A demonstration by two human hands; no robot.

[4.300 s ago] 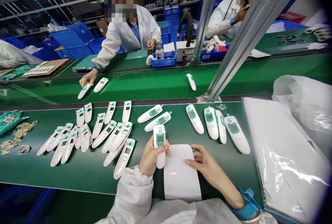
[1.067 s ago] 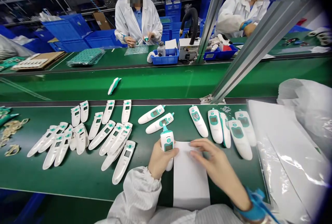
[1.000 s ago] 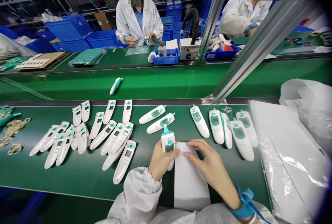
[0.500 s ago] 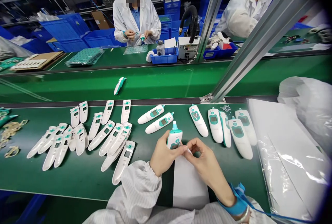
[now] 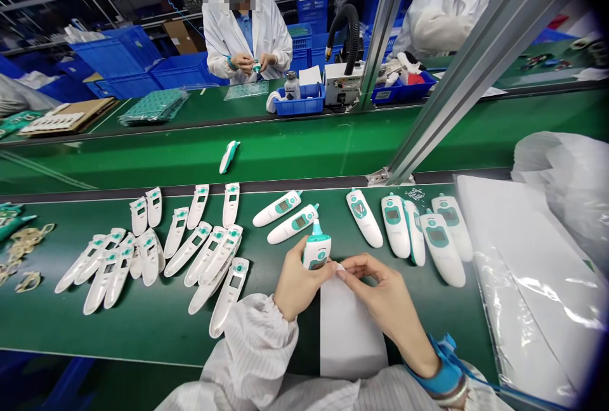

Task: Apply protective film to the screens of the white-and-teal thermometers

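My left hand is closed around a white and teal ear thermometer, held upright with its teal tip pointing away from me. My right hand pinches something small and white against the thermometer's lower side; what it is I cannot make out. Under both hands lies a white sheet on the green bench. Two finished thermometers lie just beyond my left hand, and several more lie to the right.
Several white thermometer shells are spread over the bench's left half. Clear plastic bags lie at the right. One thermometer rides the green conveyor behind. A slanted metal post stands at the right. Two people in white coats work across the conveyor.
My left hand has lifted and tilted the thermometer so its tip points away. My right hand left the sheet and came to pinch at the thermometer's side. The conveyor thermometer moved right.
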